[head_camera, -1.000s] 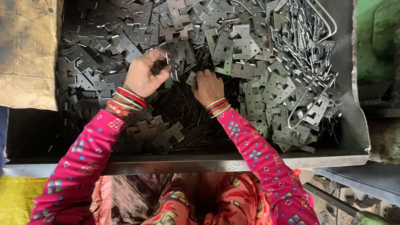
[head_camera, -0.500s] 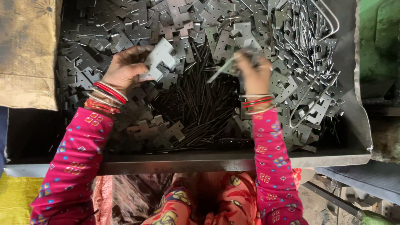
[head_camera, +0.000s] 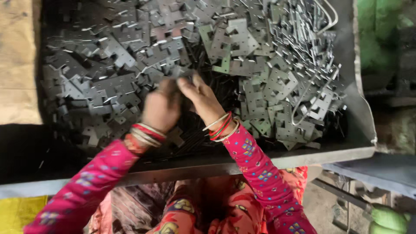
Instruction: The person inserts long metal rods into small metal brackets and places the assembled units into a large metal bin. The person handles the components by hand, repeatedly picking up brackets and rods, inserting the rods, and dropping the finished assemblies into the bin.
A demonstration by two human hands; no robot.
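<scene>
My two hands meet over the middle of a big metal tray (head_camera: 277, 161). My left hand (head_camera: 161, 108), blurred, and my right hand (head_camera: 200, 96) both pinch a small flat grey metal plate (head_camera: 181, 73) at their fingertips. Under the hands lies a bed of thin dark rods (head_camera: 193, 130). Heaps of notched flat metal plates (head_camera: 108, 86) with punched holes surround it on the left, and more of them (head_camera: 277, 86) lie on the right. Both wrists carry red and white bangles above pink patterned sleeves.
Bent wire rods (head_camera: 323, 19) pile up in the tray's far right corner. A brown sack (head_camera: 17, 65) lies left of the tray and a yellow cloth (head_camera: 19, 212) at the bottom left. Green objects (head_camera: 381, 34) stand at the right.
Half a second ago my hands were apart, each lifting a piece from the pile. They have come together at the tray's middle, with one plate between them.
</scene>
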